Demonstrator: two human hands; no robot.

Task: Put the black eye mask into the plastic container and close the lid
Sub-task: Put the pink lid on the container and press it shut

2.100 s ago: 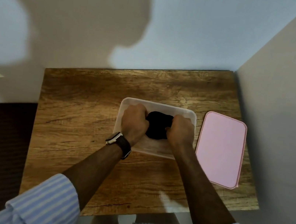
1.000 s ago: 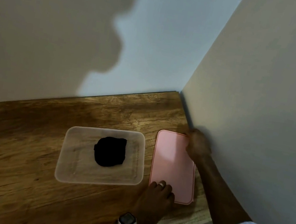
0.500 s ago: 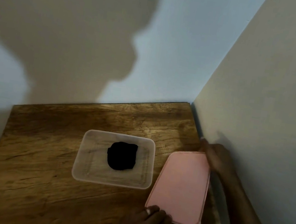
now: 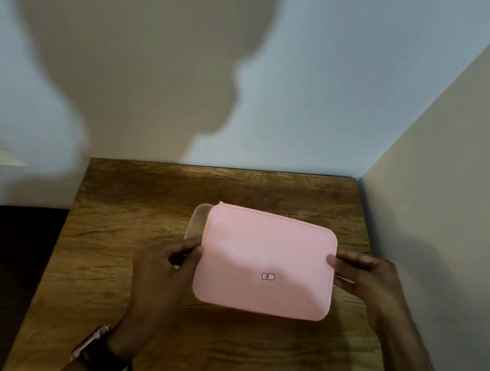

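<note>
Now both hands held the pink lid (image 4: pixel 267 261) between them.
Left hand (image 4: pixel 159 271) pinched its left edge, right hand (image 4: pixel 364 276) its right edge, over the plastic container (image 4: pixel 198 221), whose corner showed just beyond the left fingers; the mask was hidden.

Dim, warm light is thrown from behind; a large head shadow (image 4: pixel 137 49) is cast on the wall (image 4: pixel 335 71). Edges are bent by wide-angle distortion.
</note>
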